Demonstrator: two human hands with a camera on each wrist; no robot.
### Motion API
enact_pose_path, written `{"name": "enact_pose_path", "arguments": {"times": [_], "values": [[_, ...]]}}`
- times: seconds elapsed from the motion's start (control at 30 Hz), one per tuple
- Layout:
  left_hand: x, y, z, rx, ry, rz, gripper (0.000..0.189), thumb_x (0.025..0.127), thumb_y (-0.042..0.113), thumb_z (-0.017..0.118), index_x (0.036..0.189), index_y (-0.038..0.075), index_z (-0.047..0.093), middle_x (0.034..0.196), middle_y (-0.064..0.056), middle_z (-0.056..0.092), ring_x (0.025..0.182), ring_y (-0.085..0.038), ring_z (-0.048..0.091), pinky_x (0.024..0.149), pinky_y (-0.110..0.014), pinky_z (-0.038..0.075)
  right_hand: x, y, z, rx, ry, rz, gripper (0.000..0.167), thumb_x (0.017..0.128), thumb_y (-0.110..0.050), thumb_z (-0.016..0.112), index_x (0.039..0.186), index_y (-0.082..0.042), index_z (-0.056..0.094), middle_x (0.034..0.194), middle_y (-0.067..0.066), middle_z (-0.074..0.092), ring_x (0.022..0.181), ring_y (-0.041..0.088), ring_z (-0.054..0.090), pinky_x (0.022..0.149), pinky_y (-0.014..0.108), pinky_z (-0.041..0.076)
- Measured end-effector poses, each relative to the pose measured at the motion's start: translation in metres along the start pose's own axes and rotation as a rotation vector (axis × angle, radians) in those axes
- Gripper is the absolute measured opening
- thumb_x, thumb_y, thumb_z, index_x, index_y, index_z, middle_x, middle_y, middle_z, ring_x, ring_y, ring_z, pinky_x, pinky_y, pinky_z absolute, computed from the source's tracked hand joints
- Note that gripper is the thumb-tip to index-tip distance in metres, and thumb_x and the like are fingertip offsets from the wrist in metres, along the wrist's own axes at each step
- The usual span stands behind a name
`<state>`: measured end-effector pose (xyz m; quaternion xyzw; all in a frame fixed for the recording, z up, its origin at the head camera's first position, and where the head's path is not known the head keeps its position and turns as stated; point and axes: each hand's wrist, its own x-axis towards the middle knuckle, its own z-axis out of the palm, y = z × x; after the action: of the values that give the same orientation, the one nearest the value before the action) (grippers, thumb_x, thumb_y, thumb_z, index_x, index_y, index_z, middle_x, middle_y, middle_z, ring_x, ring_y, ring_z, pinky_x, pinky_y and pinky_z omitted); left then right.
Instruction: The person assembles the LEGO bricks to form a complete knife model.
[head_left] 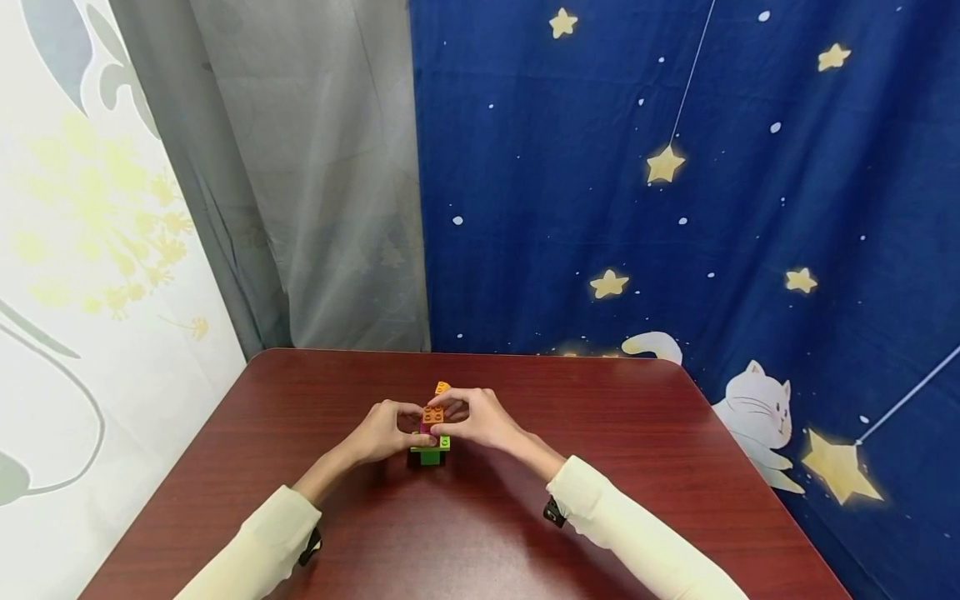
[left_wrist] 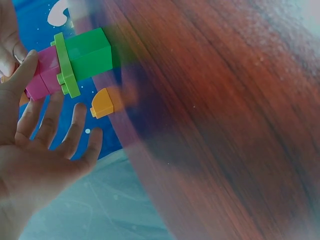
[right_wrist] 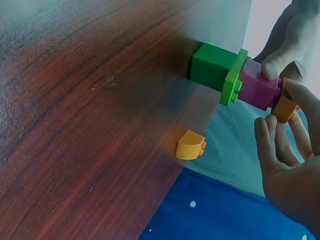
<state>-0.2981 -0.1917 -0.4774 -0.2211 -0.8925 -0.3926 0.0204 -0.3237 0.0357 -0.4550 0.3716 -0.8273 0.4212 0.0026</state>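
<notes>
A small tower of toy building bricks stands on the table between the two hands. Its base is a green brick (right_wrist: 212,65), topped by a lime plate (right_wrist: 232,80) that juts past the sides, then magenta bricks (left_wrist: 49,75). My left hand (head_left: 381,433) grips the magenta part between thumb and fingers, its other fingers spread. With thumb and fingertips, my right hand (head_left: 480,418) pinches an orange brick (right_wrist: 285,106) at the tower's top. That brick sits slightly tilted in the right wrist view, with magenta studs showing beneath it.
Behind the tower, a yellow-orange curved brick (right_wrist: 190,145) lies on the dark red wooden table (head_left: 570,517). Blue starry curtain (head_left: 555,200) and grey curtain (head_left: 337,183) hang beyond the table's far edge.
</notes>
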Motion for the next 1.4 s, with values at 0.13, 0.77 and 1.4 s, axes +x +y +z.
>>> {"name": "enact_pose_path", "arguments": {"times": [0.13, 0.77, 1.4], "values": [[0.001, 0.000, 0.000, -0.002, -0.012, 0.010, 0.038, 0.083, 0.035, 0.089, 0.110, 0.010, 0.078, 0.100, -0.001, 0.076, 0.095, -0.026, 0.070, 0.074, -0.031, 0.053, -0.002, -0.002, 0.002, 0.001, 0.009, 0.004, 0.035, 0.085, -0.013, 0.088, 0.118, -0.011, 0.077, 0.099, 0.003, 0.077, 0.086, 0.010, 0.074, 0.080, 0.025, 0.060], [0.003, -0.001, 0.001, 0.000, -0.020, 0.004, 0.037, 0.084, 0.033, 0.089, 0.110, 0.009, 0.078, 0.099, -0.004, 0.077, 0.098, -0.028, 0.072, 0.080, -0.038, 0.057, -0.001, 0.004, 0.002, 0.030, 0.006, -0.002, 0.035, 0.085, -0.015, 0.088, 0.118, -0.011, 0.077, 0.107, 0.005, 0.078, 0.093, 0.021, 0.077, 0.080, 0.031, 0.061], [0.000, -0.001, -0.001, 0.047, -0.044, 0.000, 0.047, 0.083, 0.039, 0.089, 0.115, 0.007, 0.076, 0.105, -0.002, 0.077, 0.100, -0.025, 0.070, 0.086, -0.049, 0.056, -0.002, 0.013, 0.012, -0.001, 0.007, -0.041, 0.035, 0.085, -0.015, 0.088, 0.118, -0.015, 0.075, 0.109, 0.000, 0.077, 0.091, 0.001, 0.071, 0.080, 0.021, 0.057]]}}
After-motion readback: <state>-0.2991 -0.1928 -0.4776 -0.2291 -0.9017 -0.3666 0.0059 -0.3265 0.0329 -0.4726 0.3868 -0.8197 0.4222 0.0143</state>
